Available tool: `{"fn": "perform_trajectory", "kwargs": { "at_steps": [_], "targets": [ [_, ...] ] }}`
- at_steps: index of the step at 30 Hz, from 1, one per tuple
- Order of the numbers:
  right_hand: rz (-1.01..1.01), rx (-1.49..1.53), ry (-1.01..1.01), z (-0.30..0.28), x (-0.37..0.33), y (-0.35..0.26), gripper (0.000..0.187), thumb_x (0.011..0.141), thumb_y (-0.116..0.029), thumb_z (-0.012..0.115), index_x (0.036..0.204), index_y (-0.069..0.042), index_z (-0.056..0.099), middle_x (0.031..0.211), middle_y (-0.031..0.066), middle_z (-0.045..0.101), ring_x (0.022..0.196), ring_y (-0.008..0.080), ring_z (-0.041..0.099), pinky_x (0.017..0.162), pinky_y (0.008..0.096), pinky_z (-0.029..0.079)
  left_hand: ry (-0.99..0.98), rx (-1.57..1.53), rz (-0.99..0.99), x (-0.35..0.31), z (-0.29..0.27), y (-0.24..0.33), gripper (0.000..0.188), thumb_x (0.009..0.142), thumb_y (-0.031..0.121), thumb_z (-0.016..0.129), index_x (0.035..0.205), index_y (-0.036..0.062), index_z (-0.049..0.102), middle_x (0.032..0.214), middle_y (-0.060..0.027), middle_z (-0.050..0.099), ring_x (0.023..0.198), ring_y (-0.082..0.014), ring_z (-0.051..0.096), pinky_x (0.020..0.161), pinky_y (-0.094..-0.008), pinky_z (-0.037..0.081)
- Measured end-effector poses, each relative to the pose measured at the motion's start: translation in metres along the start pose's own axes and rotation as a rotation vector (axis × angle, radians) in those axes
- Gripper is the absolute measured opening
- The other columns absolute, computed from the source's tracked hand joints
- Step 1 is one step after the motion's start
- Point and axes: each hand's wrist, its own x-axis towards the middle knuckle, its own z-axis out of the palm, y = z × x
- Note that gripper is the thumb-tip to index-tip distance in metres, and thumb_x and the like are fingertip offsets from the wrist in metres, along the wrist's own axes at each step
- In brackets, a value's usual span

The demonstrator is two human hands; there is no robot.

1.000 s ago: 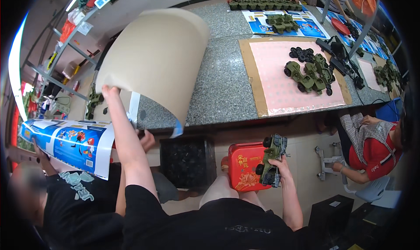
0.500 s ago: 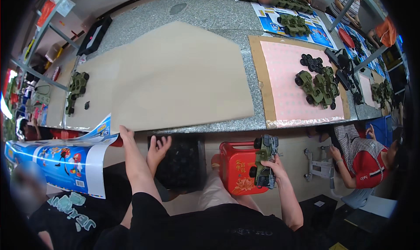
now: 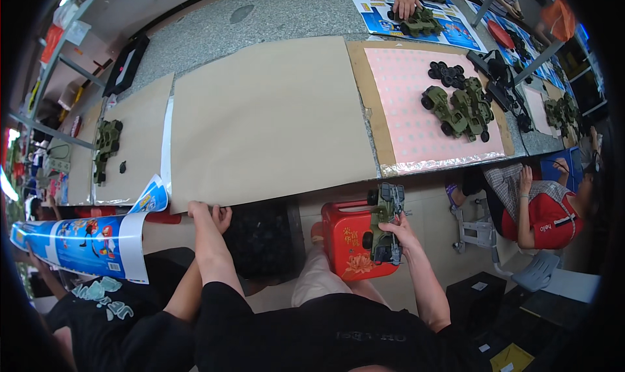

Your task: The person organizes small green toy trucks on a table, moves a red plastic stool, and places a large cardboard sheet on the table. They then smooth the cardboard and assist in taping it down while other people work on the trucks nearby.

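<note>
My left hand (image 3: 201, 212) is closed at the near left corner of a large brown paper sheet (image 3: 267, 118), which lies on the grey speckled table. Beside it a co-worker's curled hand (image 3: 222, 218) is at the same edge. In my right hand (image 3: 400, 232) is an olive-green and grey toy military truck (image 3: 385, 223), held upright on end above a red stool (image 3: 344, 232), off the table's front edge. My thumb lies across the truck's side.
Several green toy trucks (image 3: 462, 111) and black wheels (image 3: 446, 73) lie on a pink mat (image 3: 397, 98) at right. A co-worker at left is beside curled blue printed sheets (image 3: 91, 245). Another truck (image 3: 107, 144) stands far left. A person in red (image 3: 553, 215) sits at right.
The brown sheet has shifted and flattened, baring a white strip along its left side. My left hand has lowered and closed at its corner; the co-worker's hand beside it has curled.
</note>
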Motion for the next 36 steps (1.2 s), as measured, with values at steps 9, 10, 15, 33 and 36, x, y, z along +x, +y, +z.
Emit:
{"fn": "perform_trajectory", "kwargs": {
  "at_steps": [9, 10, 15, 33, 36],
  "targets": [
    [0.034, 0.044, 0.116, -0.018, -0.001, 0.004, 0.070, 0.067, -0.001, 0.072, 0.125, -0.005, 0.033, 0.099, 0.0097, 0.059, 0.084, 0.0182, 0.061, 0.069, 0.0328, 0.054, 0.373, 0.866, 1.939, 0.135, 0.109, 0.003, 0.061, 0.075, 0.010, 0.065, 0.128, -0.0045, 0.038, 0.131, -0.0214, 0.040, 0.122, -0.0344, 0.037, 0.105, -0.0429, 0.026],
    [0.048, 0.038, 0.149, -0.016, -0.002, 0.003, 0.069, 0.067, -0.002, 0.072, 0.124, -0.004, 0.034, 0.098, 0.0096, 0.059, 0.083, 0.0179, 0.061, 0.068, 0.0324, 0.053, 0.013, 0.835, 1.986, 0.116, 0.156, -0.041, 0.060, 0.078, 0.013, 0.063, 0.129, -0.0029, 0.038, 0.131, -0.0217, 0.040, 0.124, -0.0344, 0.034, 0.105, -0.0430, 0.025],
    [-0.056, -0.007, 0.189, -0.016, -0.005, 0.012, 0.052, 0.069, -0.001, 0.071, 0.115, -0.004, 0.046, 0.096, 0.0070, 0.061, 0.077, 0.0158, 0.062, 0.064, 0.0286, 0.052, -0.552, 1.142, 1.934, -0.002, 0.323, -0.251, 0.088, 0.074, 0.033, 0.066, 0.142, 0.0084, 0.018, 0.144, -0.0253, 0.017, 0.135, -0.0439, 0.006, 0.105, -0.0606, 0.011],
    [0.024, 0.231, 0.330, -0.037, -0.021, 0.050, 0.054, 0.069, 0.001, 0.069, 0.117, -0.007, 0.045, 0.098, 0.0069, 0.061, 0.081, 0.0184, 0.063, 0.071, 0.0325, 0.054, -0.524, 1.556, 1.626, 0.025, 0.432, -0.307, 0.068, 0.087, 0.027, 0.050, 0.144, 0.0163, 0.015, 0.142, -0.0249, 0.023, 0.130, -0.0419, 0.026, 0.101, -0.0611, 0.021],
    [0.012, 0.221, 0.342, -0.032, -0.022, 0.042, 0.055, 0.069, 0.001, 0.069, 0.118, -0.007, 0.044, 0.097, 0.0068, 0.061, 0.080, 0.0182, 0.063, 0.071, 0.0322, 0.054, -0.605, 1.863, 1.511, 0.062, 0.417, -0.316, 0.066, 0.091, 0.039, 0.042, 0.145, 0.0164, 0.013, 0.147, -0.0235, 0.014, 0.137, -0.0374, 0.009, 0.105, -0.0606, 0.005]
  ]
}}
